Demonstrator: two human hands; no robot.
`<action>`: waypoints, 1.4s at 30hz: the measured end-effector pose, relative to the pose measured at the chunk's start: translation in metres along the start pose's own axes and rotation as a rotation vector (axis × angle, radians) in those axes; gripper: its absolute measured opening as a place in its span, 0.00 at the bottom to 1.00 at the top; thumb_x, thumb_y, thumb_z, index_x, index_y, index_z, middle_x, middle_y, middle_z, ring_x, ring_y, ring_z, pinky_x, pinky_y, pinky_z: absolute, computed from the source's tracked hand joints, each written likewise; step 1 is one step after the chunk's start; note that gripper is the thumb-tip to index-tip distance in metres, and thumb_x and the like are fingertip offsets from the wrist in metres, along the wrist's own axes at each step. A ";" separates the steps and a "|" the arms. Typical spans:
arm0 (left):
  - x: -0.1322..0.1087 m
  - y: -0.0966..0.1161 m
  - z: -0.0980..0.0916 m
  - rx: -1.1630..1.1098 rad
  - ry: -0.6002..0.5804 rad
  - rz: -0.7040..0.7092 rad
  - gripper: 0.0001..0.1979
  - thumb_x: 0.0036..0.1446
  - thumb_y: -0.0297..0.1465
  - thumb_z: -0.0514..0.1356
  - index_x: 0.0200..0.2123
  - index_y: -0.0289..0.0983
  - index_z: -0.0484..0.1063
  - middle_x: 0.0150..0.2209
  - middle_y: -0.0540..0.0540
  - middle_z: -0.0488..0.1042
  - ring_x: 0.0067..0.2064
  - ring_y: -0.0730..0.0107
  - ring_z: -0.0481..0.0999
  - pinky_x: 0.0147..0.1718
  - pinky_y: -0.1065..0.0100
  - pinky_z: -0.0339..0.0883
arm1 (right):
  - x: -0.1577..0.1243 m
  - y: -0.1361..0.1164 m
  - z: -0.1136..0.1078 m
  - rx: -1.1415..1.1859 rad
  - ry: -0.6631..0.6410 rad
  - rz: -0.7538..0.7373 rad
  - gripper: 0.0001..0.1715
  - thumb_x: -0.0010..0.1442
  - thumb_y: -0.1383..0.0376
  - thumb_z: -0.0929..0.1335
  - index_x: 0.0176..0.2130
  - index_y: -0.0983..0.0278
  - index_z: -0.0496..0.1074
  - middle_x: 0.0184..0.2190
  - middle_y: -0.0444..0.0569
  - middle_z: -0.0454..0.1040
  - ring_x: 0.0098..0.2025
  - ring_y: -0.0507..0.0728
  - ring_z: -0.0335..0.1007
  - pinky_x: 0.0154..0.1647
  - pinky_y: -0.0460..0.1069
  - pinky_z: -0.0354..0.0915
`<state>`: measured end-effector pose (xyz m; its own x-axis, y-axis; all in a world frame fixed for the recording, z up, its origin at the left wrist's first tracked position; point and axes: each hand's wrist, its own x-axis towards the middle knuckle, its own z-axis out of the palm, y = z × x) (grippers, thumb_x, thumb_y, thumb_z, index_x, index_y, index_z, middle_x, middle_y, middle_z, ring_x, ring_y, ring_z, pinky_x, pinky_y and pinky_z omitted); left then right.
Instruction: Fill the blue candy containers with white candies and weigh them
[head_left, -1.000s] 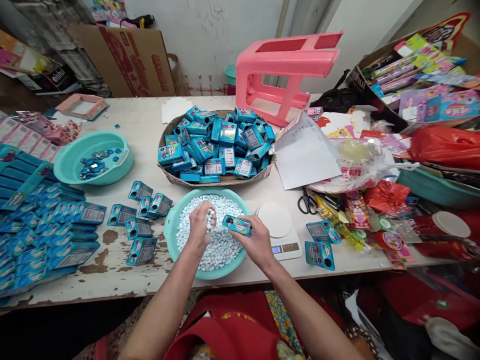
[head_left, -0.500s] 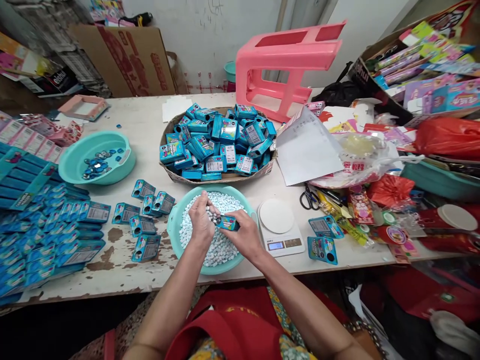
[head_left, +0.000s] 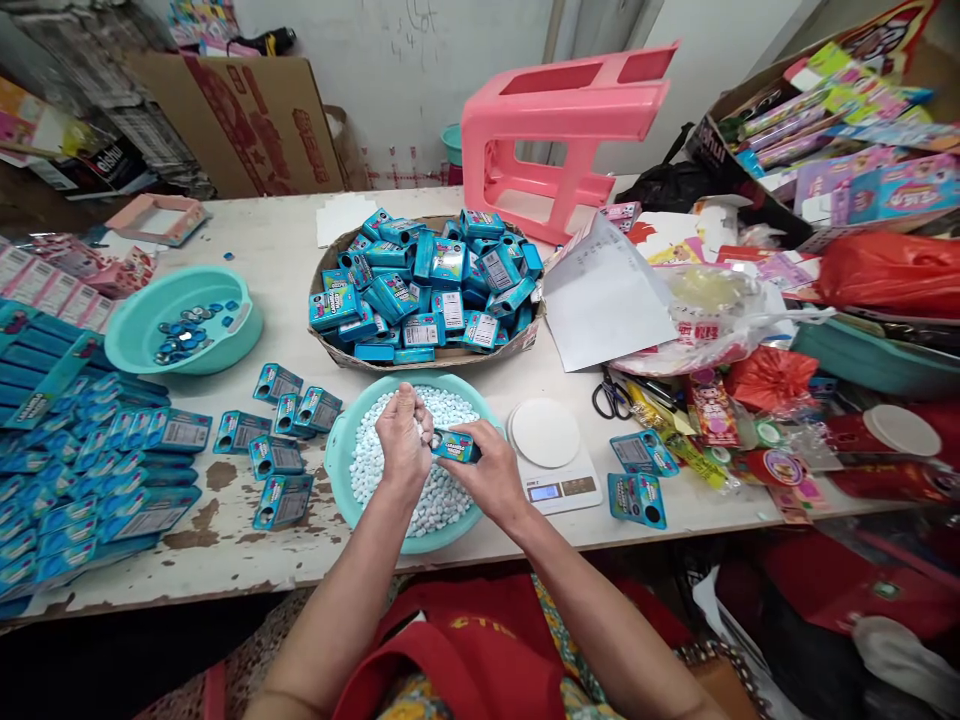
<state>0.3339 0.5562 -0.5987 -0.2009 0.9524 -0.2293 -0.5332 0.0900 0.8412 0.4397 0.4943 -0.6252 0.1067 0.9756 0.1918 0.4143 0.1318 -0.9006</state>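
Note:
Over a turquoise basin (head_left: 339, 482) full of small white candies (head_left: 441, 510), both hands meet. My right hand (head_left: 486, 468) grips a small blue candy box (head_left: 455, 446) by its right end, the box lying roughly level. Against the box's left end, where its round opening faces, my left hand (head_left: 405, 432) is curled closed around some white candies, a few showing at the fingers. How many candies it holds is hidden. A kitchen scale (head_left: 544, 436) with a lit display stands just right of the basin.
Behind the basin sits a cardboard tray (head_left: 330, 345) heaped with blue boxes. To the left are several loose blue boxes (head_left: 282, 500), stacked boxes and a turquoise bowl (head_left: 225, 350) of shiny blue caps. Scissors (head_left: 612, 398) and two blue boxes (head_left: 636, 498) lie right of the scale.
Fewer candies show at my left hand, and its fingers are closed tighter against the box opening. The whole view has shifted slightly, with the table's things appearing a little further left.

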 end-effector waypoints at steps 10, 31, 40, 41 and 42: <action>0.007 0.009 0.012 0.015 0.004 -0.018 0.23 0.48 0.48 0.64 0.23 0.36 0.60 0.19 0.56 0.55 0.16 0.83 0.54 0.12 0.77 0.43 | 0.010 0.013 -0.007 0.198 -0.038 0.042 0.19 0.47 0.64 0.75 0.41 0.60 0.73 0.39 0.47 0.73 0.44 0.58 0.70 0.46 0.52 0.65; 0.190 -0.059 0.051 1.890 -0.191 0.375 0.37 0.49 0.40 0.65 0.61 0.49 0.56 0.64 0.36 0.51 0.58 0.35 0.57 0.45 0.46 0.62 | -0.006 0.162 -0.087 0.010 0.226 0.458 0.36 0.46 0.45 0.70 0.48 0.65 0.67 0.45 0.54 0.71 0.47 0.65 0.68 0.47 0.57 0.66; 0.198 -0.029 0.053 1.618 -0.040 0.321 0.19 0.52 0.23 0.57 0.49 0.37 0.65 0.53 0.35 0.63 0.50 0.50 0.70 0.45 0.53 0.65 | -0.040 0.149 -0.108 -0.157 0.455 0.203 0.41 0.49 0.48 0.71 0.56 0.64 0.62 0.57 0.62 0.60 0.58 0.72 0.57 0.52 0.65 0.64; 0.191 -0.019 0.047 1.563 -0.035 0.338 0.19 0.53 0.24 0.57 0.49 0.37 0.63 0.53 0.36 0.63 0.50 0.54 0.70 0.45 0.56 0.66 | -0.044 0.145 -0.109 -0.182 0.484 0.154 0.39 0.49 0.49 0.71 0.54 0.64 0.64 0.57 0.62 0.61 0.58 0.72 0.57 0.53 0.66 0.63; 0.181 -0.010 0.040 1.448 -0.037 0.352 0.19 0.54 0.26 0.57 0.50 0.38 0.61 0.53 0.37 0.64 0.50 0.57 0.71 0.44 0.60 0.66 | -0.046 0.140 -0.109 -0.197 0.501 0.121 0.36 0.49 0.50 0.72 0.53 0.63 0.66 0.56 0.61 0.62 0.58 0.72 0.58 0.53 0.67 0.62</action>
<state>0.3355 0.7394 -0.6294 -0.1107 0.9908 0.0772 0.8002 0.0428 0.5983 0.5914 0.4483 -0.7171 0.5612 0.7728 0.2965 0.5283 -0.0587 -0.8470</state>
